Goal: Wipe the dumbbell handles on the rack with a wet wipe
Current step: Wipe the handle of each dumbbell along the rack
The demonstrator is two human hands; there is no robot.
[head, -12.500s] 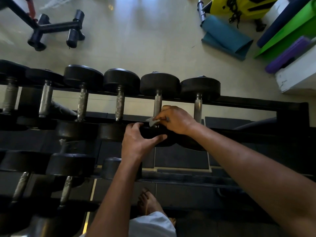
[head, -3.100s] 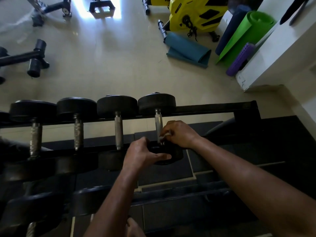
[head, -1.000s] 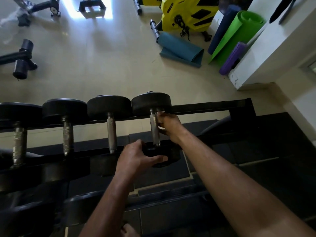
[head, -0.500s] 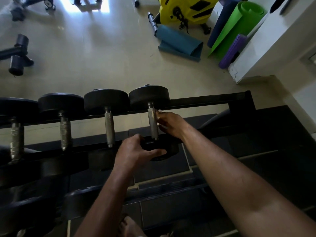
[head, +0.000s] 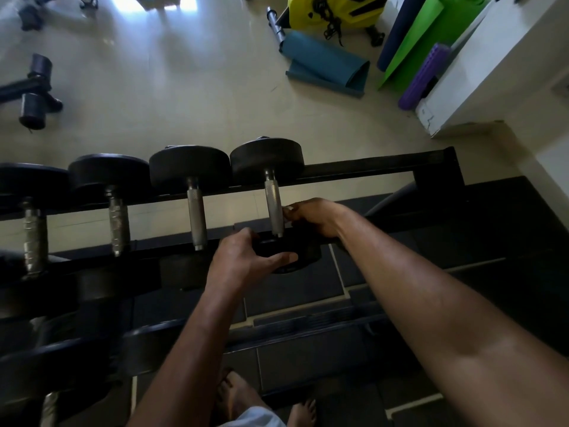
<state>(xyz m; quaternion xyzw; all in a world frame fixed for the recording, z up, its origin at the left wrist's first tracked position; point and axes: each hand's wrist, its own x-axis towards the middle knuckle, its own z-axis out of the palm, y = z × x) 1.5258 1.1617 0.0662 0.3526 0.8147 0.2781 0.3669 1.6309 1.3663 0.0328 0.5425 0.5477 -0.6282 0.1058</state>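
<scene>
Knurled steel handle (head: pixel 274 208): right hand (head: pixel 317 217) pinches wipe, left hand (head: pixel 246 260) grips near head (head: pixel 295 257); advise full-length, all-round strokes.

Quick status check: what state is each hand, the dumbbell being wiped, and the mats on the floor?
Right hand: fingers curled against rightmost dumbbell handle; wipe barely visible.
Left hand: gripping that dumbbell's near head.
Rightmost dumbbell: resting on rack.
Teal mat: partly unrolled.
Green mat: rolled.
</scene>
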